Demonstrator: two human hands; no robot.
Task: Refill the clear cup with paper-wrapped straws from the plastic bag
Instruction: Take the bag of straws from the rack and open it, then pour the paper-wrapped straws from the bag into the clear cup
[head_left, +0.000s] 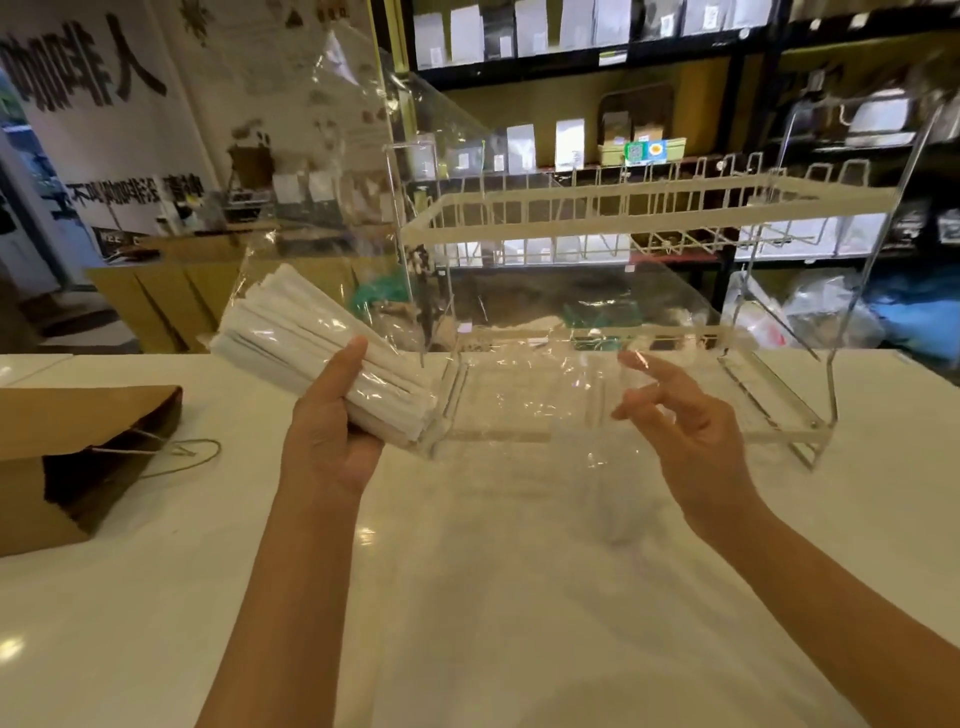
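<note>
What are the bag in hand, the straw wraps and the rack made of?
Bag: thin clear plastic film, glossy; it creases and glints.
Straw wraps: matte white paper, opaque.
Rack: cream wire basket, likely coated metal, held in clear rigid panels, probably acrylic.

brown paper bag (78, 457), acrylic rack (649, 208), white counter (519, 597)
</note>
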